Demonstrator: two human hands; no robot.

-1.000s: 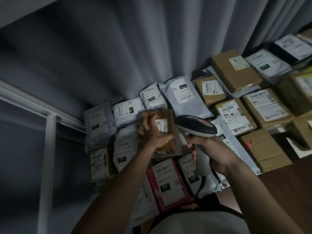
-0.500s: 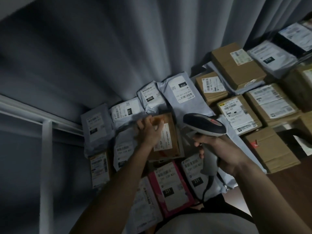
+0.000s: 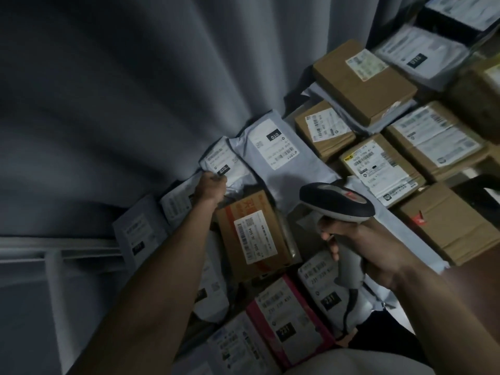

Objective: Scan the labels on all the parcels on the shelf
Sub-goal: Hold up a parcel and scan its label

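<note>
**Left hand on next grey bag, scanner waiting**

Nearest, the right hand (image 3: 378, 250) is wrapped round the grip of the barcode scanner (image 3: 336, 203), w/ one finger curled at the front of the handle, prob. on the trigger. The scanner head sits just above the hand and points away from the person, toward the parcels beyond, so it looks held ready, not yet lined up on any one label. Its cable (image 3: 349, 307) drops below the wrist over the parcels close to the body.

Under and just left of that hand lie a pink parcel (image 3: 286, 328) and a grey bag marked 231 (image 3: 324, 290), labels face up. Between the two hands sits a brown box w/ orange print (image 3: 257, 231), label up and readable, lying flat: nobody holds it.

Further out, the left hand (image 3: 209, 186) reaches to the back row, fingers on the near edge of a small grey bag (image 3: 221, 163) marked 010. Whether it pinches the bag or only presses it I can't tell; fingertips are blurred. Judgement: it is steadying or tilting that label toward the scanner.

Right of the hand, a bigger grey bag (image 3: 273, 150) also reads 010. Beyond and right of the scanner hand, cardboard boxes (image 3: 362, 77) are packed label-up, touching, so each code can be read w/o lifting. Behind everything hangs a grey curtain (image 3: 135, 90).
</note>
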